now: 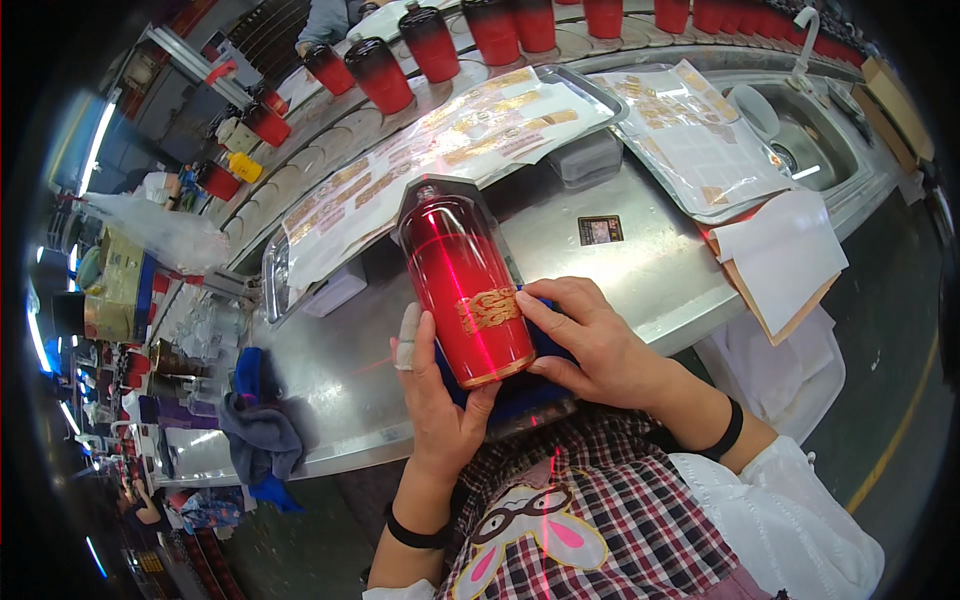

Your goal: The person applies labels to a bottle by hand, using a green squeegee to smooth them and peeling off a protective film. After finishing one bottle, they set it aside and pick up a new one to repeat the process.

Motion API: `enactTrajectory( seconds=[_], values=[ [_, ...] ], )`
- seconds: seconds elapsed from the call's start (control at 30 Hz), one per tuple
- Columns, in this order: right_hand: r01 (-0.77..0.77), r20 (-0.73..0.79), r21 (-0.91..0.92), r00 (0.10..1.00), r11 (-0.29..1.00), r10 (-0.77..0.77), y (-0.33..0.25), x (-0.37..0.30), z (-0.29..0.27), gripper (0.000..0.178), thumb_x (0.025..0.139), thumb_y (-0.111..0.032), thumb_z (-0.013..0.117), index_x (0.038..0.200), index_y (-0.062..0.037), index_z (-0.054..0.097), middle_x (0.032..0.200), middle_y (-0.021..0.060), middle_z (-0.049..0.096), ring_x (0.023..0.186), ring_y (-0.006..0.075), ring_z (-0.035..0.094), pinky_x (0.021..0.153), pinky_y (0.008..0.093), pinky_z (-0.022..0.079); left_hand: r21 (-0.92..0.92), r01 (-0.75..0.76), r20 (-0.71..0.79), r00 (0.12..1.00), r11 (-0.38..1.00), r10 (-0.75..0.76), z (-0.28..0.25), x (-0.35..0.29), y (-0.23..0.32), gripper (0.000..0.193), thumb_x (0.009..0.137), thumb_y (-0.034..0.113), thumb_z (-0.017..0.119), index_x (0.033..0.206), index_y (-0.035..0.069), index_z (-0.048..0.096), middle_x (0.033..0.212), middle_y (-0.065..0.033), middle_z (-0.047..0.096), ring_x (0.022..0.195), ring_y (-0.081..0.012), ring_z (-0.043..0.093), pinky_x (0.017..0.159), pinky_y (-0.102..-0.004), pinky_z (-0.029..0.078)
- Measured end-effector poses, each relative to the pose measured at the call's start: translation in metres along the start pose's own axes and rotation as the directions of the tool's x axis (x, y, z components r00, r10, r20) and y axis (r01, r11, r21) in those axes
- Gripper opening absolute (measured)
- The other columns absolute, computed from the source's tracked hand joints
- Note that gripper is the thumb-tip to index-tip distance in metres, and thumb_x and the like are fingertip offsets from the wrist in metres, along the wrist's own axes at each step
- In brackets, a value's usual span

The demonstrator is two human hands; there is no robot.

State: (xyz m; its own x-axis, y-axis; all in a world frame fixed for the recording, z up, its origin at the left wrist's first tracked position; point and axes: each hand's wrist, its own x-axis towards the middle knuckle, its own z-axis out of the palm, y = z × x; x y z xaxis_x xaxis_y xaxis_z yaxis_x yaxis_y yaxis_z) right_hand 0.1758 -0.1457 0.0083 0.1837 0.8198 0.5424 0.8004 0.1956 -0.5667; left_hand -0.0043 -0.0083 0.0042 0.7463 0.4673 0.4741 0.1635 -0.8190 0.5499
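A glossy bottle [455,270], red below and darkening to black toward its neck, leans back in a dark cradle [472,190] at the table's near edge. A gold ornamental decal [488,311] sits on its lower right side, and a thin red light line runs along the glass. My left hand [437,405] cups the bottle's lower left side, a pale covering on one finger. My right hand [600,345] has its fingertips pressed at the decal's right edge, thumb near the base. Blue cloth [550,345] shows under the bottle and my right hand.
Beyond lies a tray [605,100] with sheets of gold decals [440,145]; another decal sheet [690,140] is to its right. Red-black bottles [430,45] line a conveyor at the back. A sink [815,140] stands far right, a grey-blue cloth [260,430] at left.
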Motion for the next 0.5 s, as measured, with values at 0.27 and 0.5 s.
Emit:
enactTrajectory(
  seconds=[0.27, 0.5],
  values=[
    [-0.004, -0.015, 0.01, 1.0, 1.0, 0.004, -0.002, -0.003, -0.005, 0.07, 0.074, -0.014, 0.076, 0.136, -0.001, 0.045, 0.131, 0.0206, 0.047, 0.12, 0.04, 0.046, 0.102, 0.0455, 0.04, 0.421, -0.202, 0.08, 0.979, 0.884, 0.186, -0.017, 0.015, 0.013, 0.083, 0.086, 0.051, 0.064, 0.144, -0.001, 0.036, 0.143, -0.0231, 0.042, 0.135, -0.0387, 0.037, 0.115, -0.055, 0.013],
    [-0.086, -0.157, 0.256, 0.979, 0.963, 0.129, -0.002, -0.012, -0.005, 0.052, 0.083, -0.01, 0.071, 0.13, -0.0012, 0.051, 0.121, 0.0188, 0.057, 0.109, 0.0301, 0.058, 0.094, 0.0382, 0.048, 0.236, -0.137, 0.004, 0.99, 0.962, 0.14, -0.006, 0.011, 0.008, 0.086, 0.085, 0.05, 0.065, 0.145, -0.001, 0.034, 0.144, -0.0251, 0.04, 0.133, -0.0387, 0.039, 0.115, -0.0564, 0.014]
  ],
)
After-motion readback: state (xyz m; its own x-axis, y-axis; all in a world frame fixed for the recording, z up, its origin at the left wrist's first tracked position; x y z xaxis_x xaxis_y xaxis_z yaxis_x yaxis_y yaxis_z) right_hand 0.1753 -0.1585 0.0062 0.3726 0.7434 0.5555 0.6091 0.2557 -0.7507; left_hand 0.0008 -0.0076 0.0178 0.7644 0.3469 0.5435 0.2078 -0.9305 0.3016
